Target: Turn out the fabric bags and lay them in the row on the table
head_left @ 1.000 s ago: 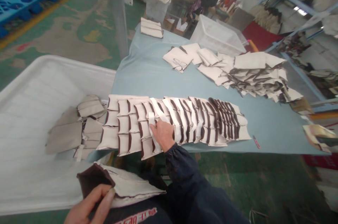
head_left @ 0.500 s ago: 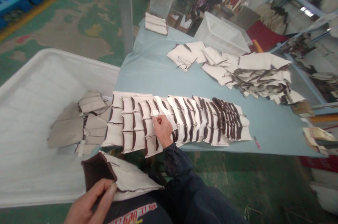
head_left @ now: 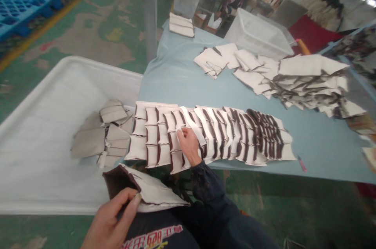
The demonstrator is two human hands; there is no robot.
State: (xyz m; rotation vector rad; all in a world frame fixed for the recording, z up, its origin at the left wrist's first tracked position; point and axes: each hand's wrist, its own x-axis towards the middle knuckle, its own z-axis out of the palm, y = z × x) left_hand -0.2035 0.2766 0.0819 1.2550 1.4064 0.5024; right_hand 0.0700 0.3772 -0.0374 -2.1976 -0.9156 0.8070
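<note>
My left hand point(head_left: 122, 212) pinches the edge of a cream fabric pouch point(head_left: 161, 192) with a dark brown inside, held tilted over my lap in front of the table. My right hand point(head_left: 188, 143) is over a long row of overlapping cream fabric pieces point(head_left: 157, 131) with brown edges. Its thumb and fingers are pinched together at a small white piece point(head_left: 178, 128), partly hidden by the fingertips. Just right of that hand, a white strip point(head_left: 192, 125) lies across the row, with several more white strips further along.
A large white bin point(head_left: 38, 170) at the left holds several grey-beige fabric pieces point(head_left: 89, 139). On the blue-covered table point(head_left: 176, 78) lie a heap of cream pieces point(head_left: 308, 80), glasses point(head_left: 212, 69) and a pink tool point(head_left: 302, 165). A translucent crate point(head_left: 261, 37) stands behind.
The view has turned slightly left, so everything appears further right. Both hands keep their grips, and the pouch stays in my left hand. The white piece at my right fingertips shows less.
</note>
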